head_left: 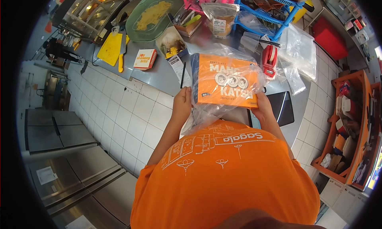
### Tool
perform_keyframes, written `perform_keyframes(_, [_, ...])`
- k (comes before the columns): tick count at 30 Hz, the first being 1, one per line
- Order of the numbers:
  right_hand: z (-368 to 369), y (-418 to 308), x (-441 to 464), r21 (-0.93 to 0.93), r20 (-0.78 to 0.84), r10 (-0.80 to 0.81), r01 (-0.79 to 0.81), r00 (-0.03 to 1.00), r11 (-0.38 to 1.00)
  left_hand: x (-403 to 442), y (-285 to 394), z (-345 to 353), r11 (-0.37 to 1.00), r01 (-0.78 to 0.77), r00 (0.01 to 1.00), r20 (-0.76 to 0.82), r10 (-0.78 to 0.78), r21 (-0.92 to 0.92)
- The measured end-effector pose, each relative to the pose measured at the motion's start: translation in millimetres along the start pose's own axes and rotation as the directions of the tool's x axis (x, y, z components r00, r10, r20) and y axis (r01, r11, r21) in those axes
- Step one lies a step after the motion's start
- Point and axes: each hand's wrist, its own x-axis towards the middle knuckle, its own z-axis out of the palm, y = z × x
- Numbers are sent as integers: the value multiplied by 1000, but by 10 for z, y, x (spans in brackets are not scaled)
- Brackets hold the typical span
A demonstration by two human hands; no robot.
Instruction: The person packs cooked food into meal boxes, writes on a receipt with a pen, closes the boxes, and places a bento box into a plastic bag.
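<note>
An orange box with white lettering (227, 81) is held over the table's front edge, partly wrapped in a clear plastic bag (207, 117). My left hand (182, 105) is closed at the left side of the bag and box. On the lower right corner of the box, my right hand (264, 105) has a closed grip. Just right of the box lies a red tape dispenser (269, 61). A black pen (183, 74) and a paper slip (179, 71) are beside its left edge. A dark tablet (280, 108) rests to the right of my right hand.
On the metal table (159, 76) are a small box (145, 59), a yellow cutting board (111, 49) with a knife (121, 58), a green tub (149, 20), blue baskets (274, 12) and plastic bags (298, 50). Far left, a person (59, 50) stands. An orange shelf (346, 125) is at right.
</note>
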Motion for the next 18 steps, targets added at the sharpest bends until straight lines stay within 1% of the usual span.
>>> perform_keyframes(2, [2,-13,-1,-24,3,-17,17,1000,1000,43,-151,-127,997,-72,993,-90,73,16])
perform_keyframes(3, [-10,-6,2,-66,-11,-37,37,999,997,113,-191,-251,999,-38,990,-134,36,-6])
perform_keyframes(5, [-52,-6,12,-152,-33,-78,72,996,986,237,-259,-487,988,-81,978,-204,54,-129])
perform_keyframes(6, [-61,3,-4,-126,-49,-38,31,998,992,263,-277,-551,977,-105,969,-241,58,-187])
perform_keyframes(9, [-40,70,-90,-19,-83,67,-69,994,997,265,-233,-647,968,-116,964,-259,56,-222])
perform_keyframes(11, [-8,112,-124,80,-98,111,-103,989,991,226,-459,-594,982,-59,984,-174,27,-177])
perform_keyframes(12, [-6,135,-106,92,-84,98,-90,992,992,191,-620,-542,988,-31,991,-130,11,-152])
perform_keyframes(14, [-10,183,-46,118,-56,70,-63,996,991,51,-880,-245,983,154,988,39,-151,-99])
perform_keyframes(16, [230,114,-127,-8,-78,16,-16,997,1000,-58,-882,-26,955,283,954,126,-271,-92])
perform_keyframes(17, [336,98,-153,-69,-90,-16,10,996,998,-74,-674,-89,987,48,989,130,-68,152])
perform_keyframes(18, [367,118,-136,-113,-108,-52,39,993,993,17,-732,-126,991,-1,1000,30,-3,135])
